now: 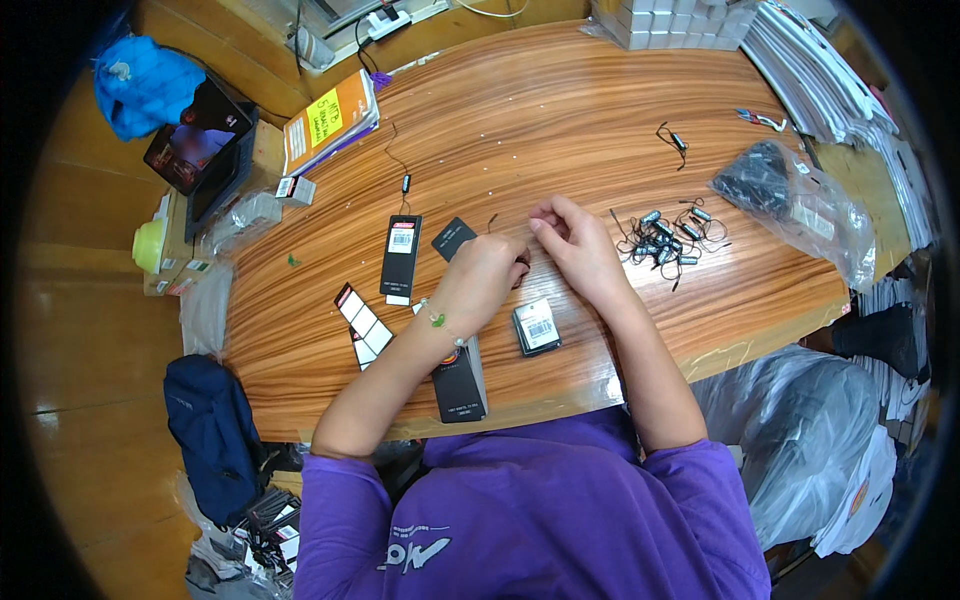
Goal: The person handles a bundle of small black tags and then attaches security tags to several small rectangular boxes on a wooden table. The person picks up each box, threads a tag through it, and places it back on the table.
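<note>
My left hand [485,278] is closed with its fingers curled, and what they grip is hidden. Close by, my right hand [572,238] pinches thumb and forefinger together; anything between them is too small to make out. A black hang tag [453,238] shows just beyond my left hand; whether it is held or lying there I cannot tell. To the left lies a longer black hang tag [400,262] with a white label and a string. Beneath my left forearm is a stack of black tags [460,390]. A smaller tag stack [537,328] with a white label sits between my arms.
Black tag strings [665,240] are heaped right of my right hand. A label strip [365,325] lies at the left. Farther right are a clear plastic bag [800,210] and pliers [762,121]. Notebooks [330,125] and a propped screen [200,140] stand at the back left.
</note>
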Motion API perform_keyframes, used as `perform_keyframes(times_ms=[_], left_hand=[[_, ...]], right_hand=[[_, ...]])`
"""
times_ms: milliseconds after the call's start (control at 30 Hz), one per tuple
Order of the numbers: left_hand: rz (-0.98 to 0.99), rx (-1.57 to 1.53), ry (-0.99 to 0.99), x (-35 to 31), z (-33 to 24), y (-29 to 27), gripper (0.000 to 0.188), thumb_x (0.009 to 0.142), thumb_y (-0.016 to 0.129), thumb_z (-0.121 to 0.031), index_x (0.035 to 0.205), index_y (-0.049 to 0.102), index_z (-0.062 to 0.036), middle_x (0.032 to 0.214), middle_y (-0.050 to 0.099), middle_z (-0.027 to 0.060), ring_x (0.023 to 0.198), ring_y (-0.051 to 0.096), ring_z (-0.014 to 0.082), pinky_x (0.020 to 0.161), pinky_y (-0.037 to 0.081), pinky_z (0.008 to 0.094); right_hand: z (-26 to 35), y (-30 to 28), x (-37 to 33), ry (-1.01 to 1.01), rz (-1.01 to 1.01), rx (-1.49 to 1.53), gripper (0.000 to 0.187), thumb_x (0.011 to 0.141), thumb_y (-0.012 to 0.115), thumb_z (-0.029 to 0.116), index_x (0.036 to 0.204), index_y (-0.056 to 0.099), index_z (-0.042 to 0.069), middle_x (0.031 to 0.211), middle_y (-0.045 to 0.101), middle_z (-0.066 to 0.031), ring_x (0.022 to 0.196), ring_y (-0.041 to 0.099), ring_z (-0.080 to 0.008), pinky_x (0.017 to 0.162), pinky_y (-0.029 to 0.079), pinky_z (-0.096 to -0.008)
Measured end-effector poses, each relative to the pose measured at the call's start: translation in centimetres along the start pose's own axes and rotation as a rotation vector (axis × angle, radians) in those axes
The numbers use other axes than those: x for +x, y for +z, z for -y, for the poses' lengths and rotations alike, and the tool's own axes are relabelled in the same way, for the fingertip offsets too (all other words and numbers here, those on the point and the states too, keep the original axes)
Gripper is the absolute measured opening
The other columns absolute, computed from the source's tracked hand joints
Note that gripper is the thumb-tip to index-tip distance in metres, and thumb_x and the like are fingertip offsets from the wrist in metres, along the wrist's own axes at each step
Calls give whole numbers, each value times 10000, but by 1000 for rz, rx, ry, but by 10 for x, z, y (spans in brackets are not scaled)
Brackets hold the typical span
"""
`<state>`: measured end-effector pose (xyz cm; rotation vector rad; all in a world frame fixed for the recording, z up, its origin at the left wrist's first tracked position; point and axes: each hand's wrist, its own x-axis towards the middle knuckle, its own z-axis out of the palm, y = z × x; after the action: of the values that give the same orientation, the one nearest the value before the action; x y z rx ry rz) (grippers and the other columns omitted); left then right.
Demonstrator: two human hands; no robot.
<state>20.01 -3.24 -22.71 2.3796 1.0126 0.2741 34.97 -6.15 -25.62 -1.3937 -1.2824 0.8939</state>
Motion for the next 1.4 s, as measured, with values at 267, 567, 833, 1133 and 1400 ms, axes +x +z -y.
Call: perform_keyframes(times_ms=[267,567,833,1133,1400], left_hand=[[-25,105,68,-3,-4,3,90,722,620,-39,778,597,27,764,592,182,757,581,334,684,465,396],[-41,196,112,-4,-3,11,43,730,569,-6,720,559,35,695,571,201,697,574,351,646,468,413],[-16,179,60,-2,-8,10,57,720,578,-16,707,548,31,697,576,217,698,580,361,645,474,418],[21,157,10,0,-7,9,74,714,598,-27,757,577,30,718,585,219,707,585,364,653,475,418],[23,186,-3,-1,-9,8,89,712,613,-42,754,582,31,717,588,218,705,589,362,642,476,416]], right_hand=[[5,0,0,17,17,2,146,799,562,117,855,575,-17,666,572,-94,581,531,-158,550,433,-280],[10,-3,0,76,72,-8,148,824,575,107,904,576,-17,689,563,-47,631,511,-98,593,426,-234],[5,1,-1,25,18,-4,161,803,563,133,860,576,-17,668,574,-104,593,544,-183,563,441,-298],[6,0,-1,21,12,14,169,805,562,125,870,570,-31,668,568,-107,592,538,-172,562,437,-292],[4,-1,0,13,15,-2,166,804,568,126,870,575,-27,678,568,-105,606,534,-162,575,439,-285]])
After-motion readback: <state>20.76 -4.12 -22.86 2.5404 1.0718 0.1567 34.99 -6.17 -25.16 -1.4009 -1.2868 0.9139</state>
